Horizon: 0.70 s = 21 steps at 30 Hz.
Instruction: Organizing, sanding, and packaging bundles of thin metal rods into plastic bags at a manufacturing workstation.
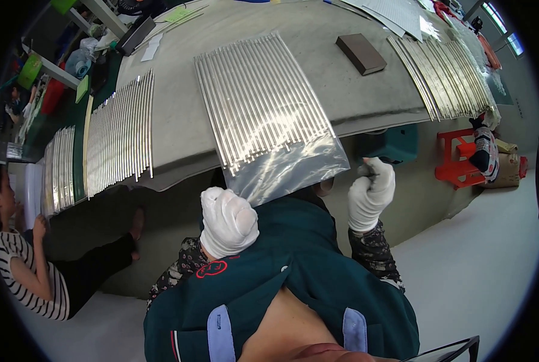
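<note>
A clear plastic bag (287,172) lies on the table in front of me, with a row of thin silvery metal rods (260,90) side by side inside it. Its slack near end hangs past the table's front edge. My left hand (228,222), in a white glove, is closed at the bag's near left corner, and the film runs into it. Off to the right of the bag, apart from it, my right hand (372,193) is raised in a white glove with curled fingers. Dark fingertips show there; anything between them is too small to make out.
More rods (121,133) lie in rows at the left, and another bundle (444,78) at the right. A brown block (361,54) rests on the grey table (173,108). A red stool (456,160) and teal bin (396,145) stand right. A person (34,259) works at far left.
</note>
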Available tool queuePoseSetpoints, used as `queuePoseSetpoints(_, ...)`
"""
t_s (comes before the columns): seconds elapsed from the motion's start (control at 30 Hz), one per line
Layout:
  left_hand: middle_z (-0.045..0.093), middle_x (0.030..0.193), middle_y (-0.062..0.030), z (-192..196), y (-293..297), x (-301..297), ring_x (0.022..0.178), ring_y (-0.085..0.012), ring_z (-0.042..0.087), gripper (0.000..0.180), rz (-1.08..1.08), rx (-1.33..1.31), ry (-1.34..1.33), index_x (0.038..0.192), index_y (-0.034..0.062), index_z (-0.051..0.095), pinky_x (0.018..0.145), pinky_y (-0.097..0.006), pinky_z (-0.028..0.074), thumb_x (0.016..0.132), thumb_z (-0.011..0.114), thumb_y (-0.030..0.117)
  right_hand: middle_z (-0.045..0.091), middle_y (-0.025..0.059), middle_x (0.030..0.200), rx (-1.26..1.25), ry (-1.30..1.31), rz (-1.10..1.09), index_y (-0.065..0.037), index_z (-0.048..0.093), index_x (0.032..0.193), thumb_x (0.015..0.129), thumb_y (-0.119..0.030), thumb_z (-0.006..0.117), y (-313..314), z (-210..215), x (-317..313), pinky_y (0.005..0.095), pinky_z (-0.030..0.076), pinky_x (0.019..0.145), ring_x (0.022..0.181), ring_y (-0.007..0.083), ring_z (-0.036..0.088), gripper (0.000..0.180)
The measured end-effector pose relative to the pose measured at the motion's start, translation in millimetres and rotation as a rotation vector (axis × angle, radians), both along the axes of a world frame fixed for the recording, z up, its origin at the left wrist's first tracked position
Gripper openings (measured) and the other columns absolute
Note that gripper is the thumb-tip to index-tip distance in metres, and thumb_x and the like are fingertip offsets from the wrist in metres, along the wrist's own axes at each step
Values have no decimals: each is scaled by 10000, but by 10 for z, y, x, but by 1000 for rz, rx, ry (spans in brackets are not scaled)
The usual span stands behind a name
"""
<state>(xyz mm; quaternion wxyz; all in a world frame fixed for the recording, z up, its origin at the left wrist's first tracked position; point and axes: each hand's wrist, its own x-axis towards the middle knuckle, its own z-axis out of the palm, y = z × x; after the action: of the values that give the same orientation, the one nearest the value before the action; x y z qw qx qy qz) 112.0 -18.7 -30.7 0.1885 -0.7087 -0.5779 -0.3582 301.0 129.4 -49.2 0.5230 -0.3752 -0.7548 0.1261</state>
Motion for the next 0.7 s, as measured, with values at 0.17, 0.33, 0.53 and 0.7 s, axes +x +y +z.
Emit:
queuePoseSetpoints(0.17, 422, 636, -22, -118, -217, -109, 552, -220, 434, 267, -133, -52, -186, 636, 127, 412, 521, -344, 304, 450, 581, 40, 606, 145, 736, -510, -436, 597, 3, 612, 752, 632, 43, 454, 144, -97, 80, 319, 475, 662, 719, 272, 590, 202)
queuePoseSetpoints(0.33, 452, 683, -42, -57, -186, -138, 571, -234, 435, 251, -52, -53, -292, 692, 106, 421, 548, -355, 318, 518, 588, 35, 618, 126, 714, -872, -384, 797, -32, 637, 774, 659, 31, 449, 524, 373, -472, 320, 485, 694, 731, 260, 604, 229)
queuePoseSetpoints(0.53, 444, 674, -54, -156, -264, -214, 578, -244, 432, 224, 80, -101, -386, 679, 92, 425, 557, -350, 326, 542, 583, 13, 618, 153, 769, -222, -987, 1112, -78, 645, 863, 748, -88, 481, 366, 138, -643, 344, 474, 618, 699, 303, 594, 202)
queuePoseSetpoints(0.7, 438, 671, -66, -169, -295, -298, 583, -248, 427, 217, 158, -112, -440, 683, 81, 425, 557, -346, 328, 554, 577, -3, 612, 166, 805, -560, -778, 1152, -65, 635, 869, 787, -129, 489, 210, 218, -917, 368, 472, 655, 725, 319, 587, 180)
